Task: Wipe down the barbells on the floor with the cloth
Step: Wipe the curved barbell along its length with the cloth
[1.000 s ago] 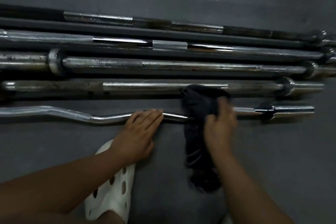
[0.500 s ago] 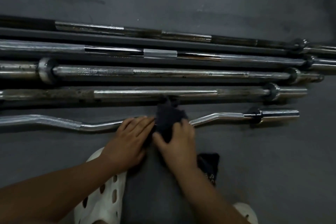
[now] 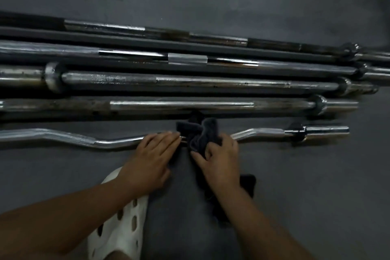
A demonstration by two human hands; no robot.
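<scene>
Holding one cloth (image 3: 199, 133), right hand (image 3: 220, 161) presses one of five barbells (image 3: 268, 132).

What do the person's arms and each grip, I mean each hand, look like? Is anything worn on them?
Both arms are bare as far as the picture's edge: no sleeve shows on the left forearm or the right forearm. The left grip and the right grip are bare hands without gloves. No ring, watch or wristband is visible. The picture is slightly blurred, so small marks cannot be told.
</scene>
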